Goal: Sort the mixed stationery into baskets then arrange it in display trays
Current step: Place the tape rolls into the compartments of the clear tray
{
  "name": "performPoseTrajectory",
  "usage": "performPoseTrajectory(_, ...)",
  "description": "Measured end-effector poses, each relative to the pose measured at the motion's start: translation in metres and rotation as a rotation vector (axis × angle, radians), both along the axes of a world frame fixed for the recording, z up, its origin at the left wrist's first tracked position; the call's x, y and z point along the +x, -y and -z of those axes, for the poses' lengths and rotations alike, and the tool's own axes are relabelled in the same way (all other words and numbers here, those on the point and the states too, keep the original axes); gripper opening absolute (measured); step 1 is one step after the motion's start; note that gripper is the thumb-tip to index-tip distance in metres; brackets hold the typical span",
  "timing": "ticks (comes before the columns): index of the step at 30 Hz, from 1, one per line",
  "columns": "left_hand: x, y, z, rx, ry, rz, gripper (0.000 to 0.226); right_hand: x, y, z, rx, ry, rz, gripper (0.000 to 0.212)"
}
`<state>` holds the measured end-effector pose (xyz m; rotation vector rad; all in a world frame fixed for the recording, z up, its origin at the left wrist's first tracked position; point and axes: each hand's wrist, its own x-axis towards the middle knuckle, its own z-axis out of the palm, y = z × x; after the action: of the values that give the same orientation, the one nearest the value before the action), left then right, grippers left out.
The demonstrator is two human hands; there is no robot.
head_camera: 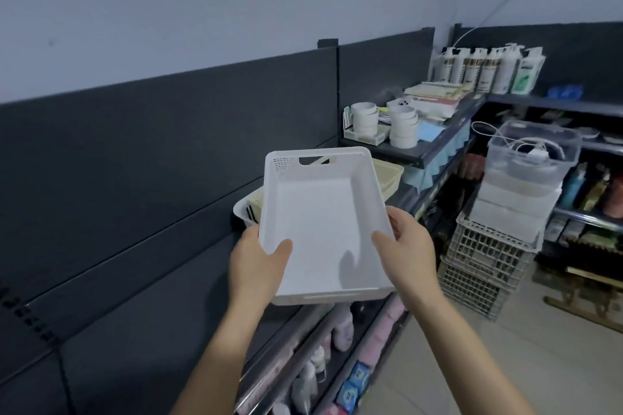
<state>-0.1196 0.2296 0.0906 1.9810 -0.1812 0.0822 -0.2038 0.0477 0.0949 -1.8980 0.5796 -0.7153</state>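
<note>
White plastic basket [320, 212] sitting mid-frame, empty; I'm gripping its near corners w/ both hands, left hand [258, 261] & right hand [406, 251], thumbs curling inside the rim, above a beige basket [391, 175] on the shelf [435, 148]

- No text, brand or number is showing clearly enough to be read anywhere in the frame.
- The pump bottles [472, 69] at the upper right are carrying dark and gold label bands, but their print is blurring beyond reading.
- The bottle with a green label [524, 74] beside them is showing lettering too small to make out.
- The blue packets [354, 382] at the bottom centre are showing printed faces, which are also illegible.
</note>
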Motion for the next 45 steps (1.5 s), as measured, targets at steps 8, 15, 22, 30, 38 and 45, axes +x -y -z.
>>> performPoseTrajectory(8, 0.021, 0.081, -0.004, -0.056, -0.039, -0.244, 0.015, 0.075, 0.100, -0.018, -0.010, -0.012, -0.293, 0.037)
performPoseTrajectory(15, 0.054, 0.110, -0.010, -0.114, 0.007, -0.413, 0.014, 0.142, 0.128, -0.025, 0.020, 0.009, -0.484, 0.037)
performPoseTrajectory(22, 0.101, 0.125, 0.020, -0.050, -0.041, -0.482, 0.012, 0.212, 0.141, -0.004, -0.021, -0.050, -0.559, 0.039)
performPoseTrajectory(30, 0.122, 0.127, 0.045, 0.138, -0.094, -0.505, 0.014, 0.254, 0.141, 0.030, -0.184, -0.214, -0.635, 0.030)
performPoseTrajectory(38, 0.131, 0.133, 0.051, 0.278, -0.218, -0.574, 0.040, 0.279, 0.150, 0.046, -0.293, -0.260, -0.657, 0.019)
performPoseTrajectory(45, 0.125, 0.156, 0.034, 0.426, -0.335, -0.701, 0.044, 0.304, 0.166, 0.044, -0.451, -0.220, -0.825, 0.016)
